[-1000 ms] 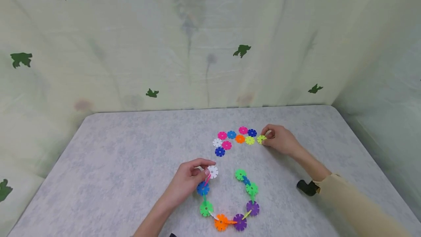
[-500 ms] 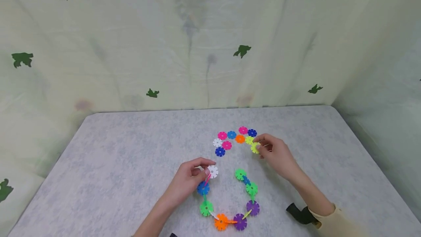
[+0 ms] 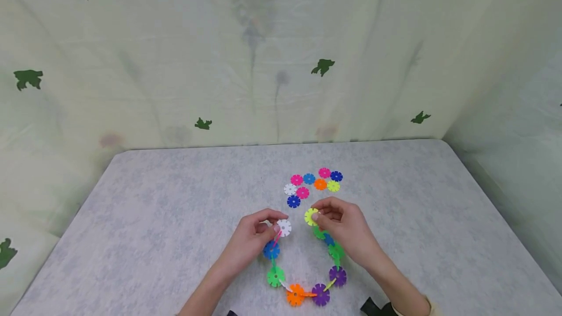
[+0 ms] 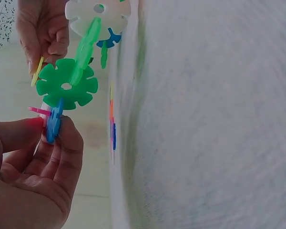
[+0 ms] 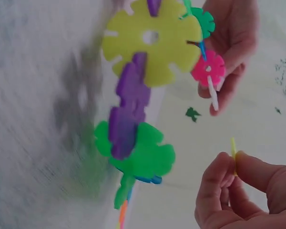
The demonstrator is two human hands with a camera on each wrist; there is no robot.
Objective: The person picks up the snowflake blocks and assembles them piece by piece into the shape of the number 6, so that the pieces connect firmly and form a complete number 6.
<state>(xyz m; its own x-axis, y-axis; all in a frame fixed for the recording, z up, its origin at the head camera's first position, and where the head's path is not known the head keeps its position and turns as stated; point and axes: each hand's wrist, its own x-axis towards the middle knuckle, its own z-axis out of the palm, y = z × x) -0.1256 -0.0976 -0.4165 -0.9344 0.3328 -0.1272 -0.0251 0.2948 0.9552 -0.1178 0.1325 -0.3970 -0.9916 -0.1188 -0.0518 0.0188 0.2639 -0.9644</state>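
"Head view first: what is the left hand (image 3: 250, 238) doing?"

"Pinching the white disc (image 3: 285, 228) at one end of the chain (image 3: 275, 277). The chain loops toward the person, then round to below the right hand (image 3: 344, 230)."

"And that one?"

"Thumb and fingers pinch a yellow disc (image 3: 311, 217), to the right of the white disc and apart from it. Just under its fingertips is the chain's green end (image 3: 318, 232); I can't tell whether they touch. The loose discs (image 3: 320, 184) lie on the table (image 3: 153, 228), beyond both hands."

"Left wrist view?"

"The left hand's pinch is close up, with a blue disc (image 4: 53, 125) and pink disc (image 4: 36, 110) edge-on at its fingertips. The right hand is across from it, its yellow disc edge-on."

"Right wrist view?"

"The right hand pinches the yellow disc edge-on. The left hand is opposite, the pink disc by its fingers. A purple link (image 5: 128, 105) hangs nearer the camera, left of the right hand."
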